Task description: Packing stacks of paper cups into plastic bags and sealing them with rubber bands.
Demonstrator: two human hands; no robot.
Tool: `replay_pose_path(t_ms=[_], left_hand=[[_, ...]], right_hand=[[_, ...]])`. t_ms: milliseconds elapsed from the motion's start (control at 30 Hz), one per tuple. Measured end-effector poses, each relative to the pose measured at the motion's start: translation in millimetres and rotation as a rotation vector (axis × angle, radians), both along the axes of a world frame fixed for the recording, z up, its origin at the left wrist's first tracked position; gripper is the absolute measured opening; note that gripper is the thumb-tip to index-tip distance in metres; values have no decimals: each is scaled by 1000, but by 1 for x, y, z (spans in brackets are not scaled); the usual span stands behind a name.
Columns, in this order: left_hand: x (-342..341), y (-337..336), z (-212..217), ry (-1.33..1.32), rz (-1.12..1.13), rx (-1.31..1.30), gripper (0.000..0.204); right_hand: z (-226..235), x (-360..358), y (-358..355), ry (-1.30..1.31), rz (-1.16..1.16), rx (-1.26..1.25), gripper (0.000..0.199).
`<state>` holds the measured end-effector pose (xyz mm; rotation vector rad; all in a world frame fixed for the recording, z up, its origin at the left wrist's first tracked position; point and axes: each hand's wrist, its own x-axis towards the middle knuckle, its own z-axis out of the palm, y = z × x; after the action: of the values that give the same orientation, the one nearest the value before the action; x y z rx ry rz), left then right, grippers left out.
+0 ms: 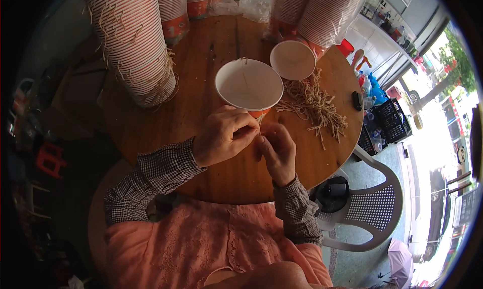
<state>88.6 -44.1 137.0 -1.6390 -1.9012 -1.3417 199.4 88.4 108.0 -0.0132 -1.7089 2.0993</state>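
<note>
A white paper bucket (231, 85) with an orange-red outside stands on the round wooden table in front of me. A thin strand of twine (245, 77) runs from its far rim down inside. My left hand (227, 134) is at the bucket's near side, thumb and fingertips pinched on a twine end just below the rim. My right hand (278, 150) meets it there, its fingers curled in and slightly blurred, pinching at the same twine. The fingertips of both hands nearly touch. Right of the bucket lies a heap of loose beige twine (322, 110).
A tall leaning stack of buckets with twine handles (133, 47) stands at the left. Plastic-wrapped bucket stacks (329, 17) stand at the back, beside another bucket (293, 60) tipped toward me. A small black object (357, 101) sits at the table's right edge, near a grey plastic chair (372, 208).
</note>
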Motion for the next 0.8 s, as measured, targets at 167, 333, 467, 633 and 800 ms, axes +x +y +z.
replay_pose_path(t_ms=[167, 333, 467, 633, 800], left_hand=[[-3, -11, -7, -206, -47, -99, 11], [-5, -5, -20, -64, -30, -80, 23], [3, 1, -22, 5, 57, -21, 22], [6, -6, -20, -14, 43, -16, 14], [4, -7, -24, -35, 3, -37, 15]], right_hand=[[-9, 4, -1, -88, -130, 131, 8], [-16, -1, -3, -79, -188, 335, 8], [-18, 0, -4, -90, -204, 378, 8], [-18, -1, -4, -48, -218, 360, 8], [-16, -2, -2, -80, -225, 447, 8]])
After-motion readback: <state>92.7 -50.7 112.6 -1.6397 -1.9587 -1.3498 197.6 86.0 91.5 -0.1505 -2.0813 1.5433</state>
